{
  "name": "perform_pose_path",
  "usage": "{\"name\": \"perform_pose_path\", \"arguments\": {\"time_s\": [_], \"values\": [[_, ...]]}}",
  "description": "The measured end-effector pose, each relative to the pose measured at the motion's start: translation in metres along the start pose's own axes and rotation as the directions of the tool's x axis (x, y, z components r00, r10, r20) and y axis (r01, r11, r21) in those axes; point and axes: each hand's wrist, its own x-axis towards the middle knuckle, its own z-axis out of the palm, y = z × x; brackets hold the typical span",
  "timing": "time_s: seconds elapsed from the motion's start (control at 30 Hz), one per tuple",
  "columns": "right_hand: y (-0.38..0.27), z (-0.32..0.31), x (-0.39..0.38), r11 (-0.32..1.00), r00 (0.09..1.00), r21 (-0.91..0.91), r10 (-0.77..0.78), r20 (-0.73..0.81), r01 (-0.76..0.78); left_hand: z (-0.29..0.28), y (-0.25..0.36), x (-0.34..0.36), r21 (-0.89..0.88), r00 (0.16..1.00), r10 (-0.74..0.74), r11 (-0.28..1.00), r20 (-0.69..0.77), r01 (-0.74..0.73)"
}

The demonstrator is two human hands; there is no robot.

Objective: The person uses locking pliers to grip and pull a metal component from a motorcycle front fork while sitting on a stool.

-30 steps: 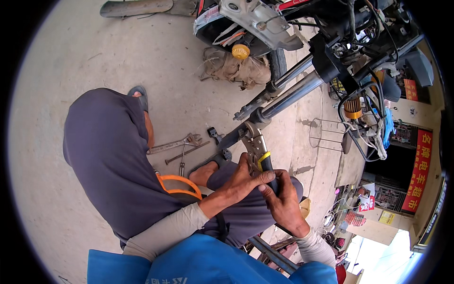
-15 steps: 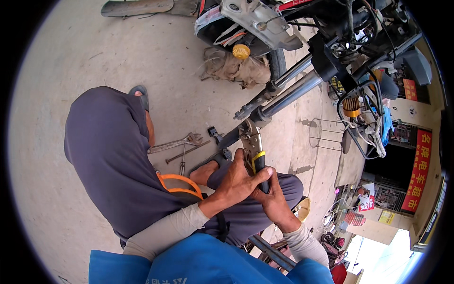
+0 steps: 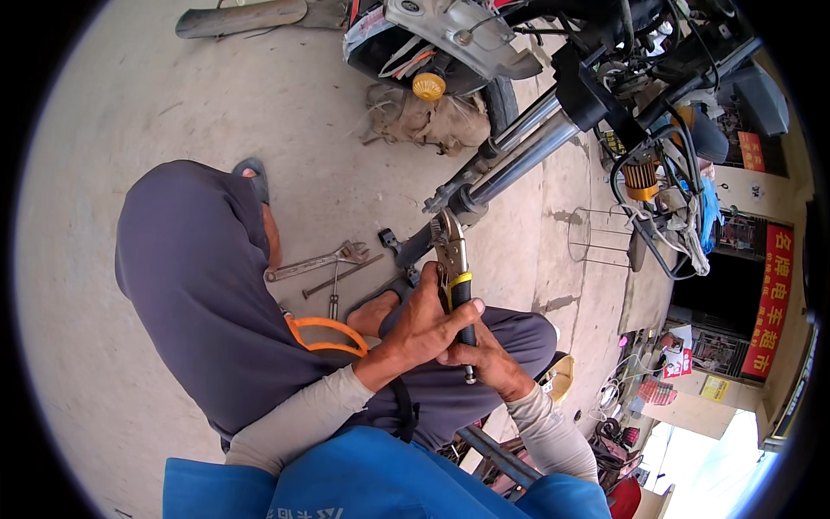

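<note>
Locking pliers [image 3: 453, 253] with a metal head and black-and-yellow handles are between my two hands in front of me. My left hand [image 3: 417, 327] is wrapped round the handles from the left side, its thumb lying across them. Lower down, my right hand [image 3: 491, 356] closes on the handle near its end, where the adjusting screw sticks out. The jaws point away from me and lie against the lower part of a motorcycle fork leg [image 3: 469, 206]. Whether they bite on it I cannot tell. Above, the shiny fork tubes [image 3: 538, 151] slant up to the right.
On the concrete floor left of the fork lie an adjustable wrench [image 3: 320, 260], a long bolt [image 3: 344, 276] and a small tool [image 3: 334, 298]. An orange ring-shaped handle [image 3: 327, 323] is beside my leg. Beyond are a brown cloth bundle [image 3: 428, 121] and a wire rack [image 3: 596, 235].
The pliers have turned more upright and shifted slightly left. My right hand has moved left and down along the handle, and the screw end now shows below it. The view has shifted a little.
</note>
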Motion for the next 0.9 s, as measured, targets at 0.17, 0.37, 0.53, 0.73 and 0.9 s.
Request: {"name": "perform_pose_path", "arguments": {"time_s": [0.17,0.37,0.53,0.73,0.9], "values": [[0.012,0.005,0.008,0.948,0.974,-0.245,-0.222,-0.053,0.203,-0.004,0.011,-0.006,0.245,0.994,-0.106,0.964,-0.021,0.108],[0.006,0.010,0.010,0.952,0.969,-0.198,-0.243,-0.033,0.232,0.004,0.013,-0.011,0.342,0.987,-0.122,0.927,-0.105,0.151],[0.009,0.017,0.012,0.978,0.987,0.153,-0.132,-0.091,0.144,0.005,-0.004,-0.009,0.397,0.986,-0.090,0.907,-0.140,0.139],[0.010,0.025,0.017,0.976,0.961,-0.108,-0.208,-0.183,0.191,0.002,0.011,-0.007,0.181,0.970,-0.225,0.954,-0.095,0.239],[0.015,0.030,0.022,0.949,0.933,-0.129,-0.309,-0.184,0.289,-0.004,0.016,-0.004,0.297,0.976,-0.213,0.930,-0.045,0.217]]}}
